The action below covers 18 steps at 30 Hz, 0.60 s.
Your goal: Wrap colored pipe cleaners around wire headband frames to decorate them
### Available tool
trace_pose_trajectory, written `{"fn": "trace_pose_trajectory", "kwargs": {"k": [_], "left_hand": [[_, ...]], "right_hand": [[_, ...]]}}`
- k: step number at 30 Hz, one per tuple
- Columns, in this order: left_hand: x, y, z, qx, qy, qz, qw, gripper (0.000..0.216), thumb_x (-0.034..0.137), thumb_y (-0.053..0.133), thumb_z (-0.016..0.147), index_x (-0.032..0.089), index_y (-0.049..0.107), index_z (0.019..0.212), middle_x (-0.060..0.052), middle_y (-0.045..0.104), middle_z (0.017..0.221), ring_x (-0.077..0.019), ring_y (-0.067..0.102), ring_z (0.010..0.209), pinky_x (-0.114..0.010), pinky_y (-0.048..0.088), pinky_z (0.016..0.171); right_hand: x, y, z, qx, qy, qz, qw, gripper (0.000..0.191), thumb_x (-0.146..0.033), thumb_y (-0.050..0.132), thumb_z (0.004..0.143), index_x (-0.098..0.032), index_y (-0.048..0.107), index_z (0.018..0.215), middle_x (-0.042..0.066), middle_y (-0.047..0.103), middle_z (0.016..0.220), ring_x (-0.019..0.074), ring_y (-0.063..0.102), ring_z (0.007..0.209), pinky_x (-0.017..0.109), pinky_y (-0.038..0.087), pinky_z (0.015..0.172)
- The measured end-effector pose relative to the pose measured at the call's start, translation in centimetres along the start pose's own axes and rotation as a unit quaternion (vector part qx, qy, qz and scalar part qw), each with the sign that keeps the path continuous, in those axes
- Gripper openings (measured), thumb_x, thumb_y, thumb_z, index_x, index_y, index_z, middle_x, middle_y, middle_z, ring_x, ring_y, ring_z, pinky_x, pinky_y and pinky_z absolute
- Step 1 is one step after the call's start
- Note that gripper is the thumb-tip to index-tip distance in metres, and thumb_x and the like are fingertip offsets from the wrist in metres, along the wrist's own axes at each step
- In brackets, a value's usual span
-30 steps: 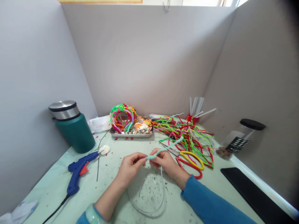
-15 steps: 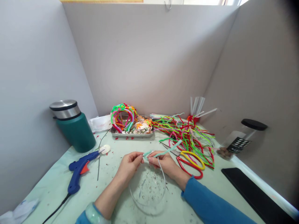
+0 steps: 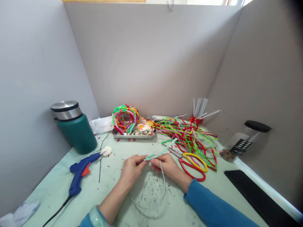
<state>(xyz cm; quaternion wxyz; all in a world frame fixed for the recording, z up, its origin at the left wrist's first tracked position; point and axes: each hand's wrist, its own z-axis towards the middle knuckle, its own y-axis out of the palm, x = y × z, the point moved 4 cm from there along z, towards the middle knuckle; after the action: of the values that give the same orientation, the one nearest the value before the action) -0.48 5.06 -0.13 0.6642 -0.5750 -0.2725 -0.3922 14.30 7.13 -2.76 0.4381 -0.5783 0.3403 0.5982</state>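
Note:
My left hand (image 3: 131, 169) and my right hand (image 3: 167, 166) meet over the middle of the table, both pinched on the top of a clear plastic headband (image 3: 151, 206) that curves down towards me. A pale teal pipe cleaner (image 3: 161, 152) is wound onto the band between my fingers, and its free end sticks up to the right. My right hand's fingers grip the band and the pipe cleaner; my left thumb and forefinger pinch the wrapped end.
Red-handled scissors with yellow loops (image 3: 193, 164) lie right of my right hand, beside a heap of coloured pipe cleaners (image 3: 189, 134). A metal tray (image 3: 133, 134) holds finished headbands. A blue glue gun (image 3: 81, 170) and a green flask (image 3: 74, 127) stand left. A black slab (image 3: 255, 198) lies right.
The pipe cleaner's free end has swung left and shortened as more of it wound onto the band. The headband has turned a little in my hands.

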Motion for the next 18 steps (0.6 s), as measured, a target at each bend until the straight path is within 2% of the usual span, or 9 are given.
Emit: {"fn": "trace_pose_trajectory", "kwargs": {"k": [4,8,11,14,18], "left_hand": [[-0.30,-0.06,0.00,0.012,0.001,0.010,1.000,0.027,0.029,0.050,0.078,0.019,0.073,0.087,-0.003,0.067,0.074,-0.0158,0.058,0.068,-0.024,0.040,0.065],[-0.75,0.11,0.09,0.003,-0.014,0.010,1.000,0.029,0.033,0.048,0.078,0.017,0.070,0.071,-0.002,0.063,0.064,-0.0148,0.053,0.063,-0.023,0.037,0.060],[-0.92,0.27,0.15,-0.005,-0.042,-0.011,0.999,0.032,0.036,0.047,0.077,0.015,0.064,0.060,0.001,0.053,0.053,-0.0125,0.045,0.055,-0.022,0.032,0.053],[-0.77,0.39,0.18,-0.012,-0.062,-0.032,0.997,0.036,0.040,0.047,0.076,0.014,0.059,0.054,0.004,0.041,0.047,-0.0100,0.035,0.049,-0.022,0.025,0.049],[-0.64,0.55,0.11,-0.026,-0.092,-0.059,0.994,0.037,0.042,0.048,0.074,0.014,0.055,0.052,0.005,0.035,0.045,-0.0086,0.030,0.046,-0.021,0.022,0.046]], "right_hand": [[0.00,0.12,-0.05,0.003,0.018,0.017,1.000,0.023,-0.035,0.061,0.073,-0.013,0.068,0.068,0.000,0.056,0.054,0.0071,0.044,0.044,0.020,0.036,0.045],[-0.43,0.14,-0.05,0.003,-0.005,0.025,1.000,0.020,-0.032,0.062,0.073,-0.013,0.065,0.070,0.000,0.057,0.056,0.0072,0.045,0.046,0.020,0.037,0.046],[-0.28,-0.03,0.07,0.031,0.006,0.043,0.999,0.020,-0.031,0.062,0.073,-0.014,0.057,0.066,-0.003,0.053,0.052,0.0061,0.043,0.042,0.018,0.034,0.042],[-0.08,-0.10,0.21,0.056,0.020,0.068,0.996,0.021,-0.032,0.065,0.071,-0.016,0.051,0.072,-0.006,0.050,0.049,0.0059,0.041,0.039,0.017,0.030,0.038],[-0.44,0.17,0.24,0.029,-0.010,0.058,0.998,0.020,-0.034,0.063,0.073,-0.015,0.056,0.074,-0.005,0.049,0.051,0.0063,0.040,0.041,0.018,0.031,0.040]]}}
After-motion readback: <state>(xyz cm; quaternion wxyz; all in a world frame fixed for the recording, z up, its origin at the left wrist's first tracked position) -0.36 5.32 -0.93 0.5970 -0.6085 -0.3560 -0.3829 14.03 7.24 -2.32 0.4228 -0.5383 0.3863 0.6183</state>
